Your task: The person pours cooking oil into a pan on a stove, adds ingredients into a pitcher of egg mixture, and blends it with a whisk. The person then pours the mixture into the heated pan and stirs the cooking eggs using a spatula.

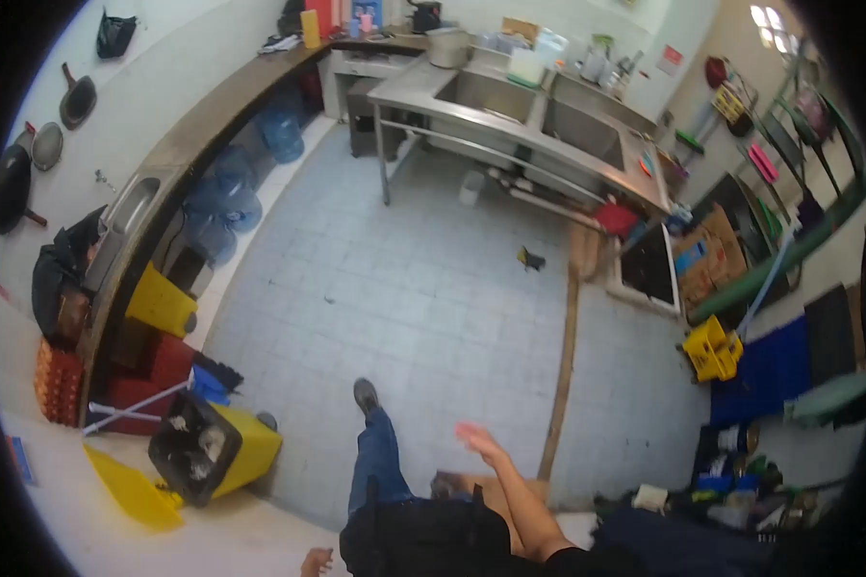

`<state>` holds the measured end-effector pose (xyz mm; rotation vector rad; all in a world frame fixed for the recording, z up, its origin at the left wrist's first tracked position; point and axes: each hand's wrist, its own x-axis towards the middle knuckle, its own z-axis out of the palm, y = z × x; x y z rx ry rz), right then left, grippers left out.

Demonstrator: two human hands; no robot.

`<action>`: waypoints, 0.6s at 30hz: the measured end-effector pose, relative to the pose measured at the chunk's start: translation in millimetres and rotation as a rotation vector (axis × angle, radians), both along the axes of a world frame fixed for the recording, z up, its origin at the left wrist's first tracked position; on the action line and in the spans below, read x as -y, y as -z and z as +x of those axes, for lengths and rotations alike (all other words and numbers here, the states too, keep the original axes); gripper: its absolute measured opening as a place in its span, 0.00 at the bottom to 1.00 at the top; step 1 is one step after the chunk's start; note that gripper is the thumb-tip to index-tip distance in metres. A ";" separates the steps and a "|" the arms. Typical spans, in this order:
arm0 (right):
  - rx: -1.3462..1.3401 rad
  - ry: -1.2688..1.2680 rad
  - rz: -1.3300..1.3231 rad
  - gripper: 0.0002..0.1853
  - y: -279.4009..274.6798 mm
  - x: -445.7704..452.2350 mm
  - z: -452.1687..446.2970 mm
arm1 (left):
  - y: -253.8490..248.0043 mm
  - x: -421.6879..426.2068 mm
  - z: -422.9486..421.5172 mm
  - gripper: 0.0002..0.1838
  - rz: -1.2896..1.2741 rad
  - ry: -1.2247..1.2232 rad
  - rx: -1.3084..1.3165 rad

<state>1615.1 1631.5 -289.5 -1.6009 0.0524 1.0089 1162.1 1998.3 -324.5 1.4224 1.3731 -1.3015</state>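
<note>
My right hand point(481, 442) swings out ahead of my body above the floor, fingers stretched and slightly blurred, with nothing in it. At the bottom edge, my left hand point(318, 562) hangs beside my dark clothing point(423, 539), partly cut off by the frame; its visible fingers are loosely bent and slightly apart, and I see no object in them. One leg in blue jeans point(377, 457) is stepped forward on the tiled floor point(356, 279). Nearest on the left is a yellow bin point(245, 452) with its lid hanging open and rubbish inside.
A steel double sink point(491, 96) stands ahead. Along the left runs a long counter point(221, 91) with blue water bottles point(226, 192) below. A yellow mop bucket point(712, 348) and cardboard point(712, 255) are at right. A small dark scrap point(531, 258) lies on the floor.
</note>
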 end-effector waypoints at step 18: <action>0.071 -0.573 -0.198 0.30 179.0 -201.6 285.8 | -114.8 -429.6 965.5 0.21 0.429 0.160 1.248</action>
